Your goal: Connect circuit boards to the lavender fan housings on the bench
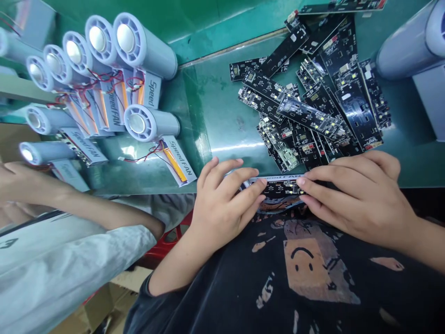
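At the table's front edge, my two hands hold a handheld fan's handle marked Speed FAN, with a narrow black circuit board lying along it. My left hand is closed around the fan's left part, its fingertips pressing at the board's left end. The fan's round body is mostly hidden behind these fingers. My right hand pinches the board's right end between thumb and fingers. Just beyond my hands lies a loose pile of black circuit boards, some with white or red connectors.
Several grey-blue fans stand at the left, with red and black wires and orange batteries in their handles. Another fan is at the right edge. A co-worker's arm reaches in from the left beside a red stool.
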Available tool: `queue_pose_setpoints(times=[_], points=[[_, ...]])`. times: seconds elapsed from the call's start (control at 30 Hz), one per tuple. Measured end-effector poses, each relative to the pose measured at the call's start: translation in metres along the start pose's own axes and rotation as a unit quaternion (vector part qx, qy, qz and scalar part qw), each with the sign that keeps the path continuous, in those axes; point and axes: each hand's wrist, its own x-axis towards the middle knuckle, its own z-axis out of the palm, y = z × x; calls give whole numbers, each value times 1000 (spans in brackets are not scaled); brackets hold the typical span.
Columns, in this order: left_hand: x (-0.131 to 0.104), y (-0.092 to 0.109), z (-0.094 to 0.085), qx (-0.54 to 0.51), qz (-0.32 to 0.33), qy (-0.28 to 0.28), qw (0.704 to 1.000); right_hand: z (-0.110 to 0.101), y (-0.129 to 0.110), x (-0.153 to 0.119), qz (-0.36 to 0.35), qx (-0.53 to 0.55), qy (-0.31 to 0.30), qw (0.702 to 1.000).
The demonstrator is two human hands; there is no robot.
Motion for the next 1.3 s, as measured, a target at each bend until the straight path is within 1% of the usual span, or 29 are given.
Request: queue_pose_setpoints(times=[0.07,0.13,0.33,0.43,0.5,0.6,0.7,0.83,0.93,1.07,1.13,1.2,1.3], points=[[3,-1,-2,-8,-2,-12,1000,-2,-2,1,18,10,-21,1000],[6,-1,-4,-17,-6,-21,1000,-3,-3,2,29,15,-29,999],[10,-2,-3,-53,-11,-24,998,1,-4,3,54,22,-36,998],[9,-1,-2,-60,-18,-21,998,4,-2,2,57,35,-21,998],[8,0,0,-60,-20,-17,998,6,-1,1,53,35,-9,998],[7,0,1,-60,-26,-9,998,8,1,0,48,30,-11,998],[7,0,2,-62,-29,-6,998,8,1,2,59,31,-9,998],[7,1,1,-52,-29,-18,998,6,1,8,85,27,-23,996],[7,2,2,-21,-36,-16,999,3,1,11,70,5,-28,997],[5,1,8,6,-38,6,999,8,-4,16,41,-46,-59,996],[2,-1,10,-3,-32,25,999,14,-10,20,26,-79,-59,995],[-3,-2,9,-15,-17,68,997,20,-20,24,3,-118,-50,992],[-15,-4,3,-28,2,170,985,22,-31,28,-27,-149,-17,988]])
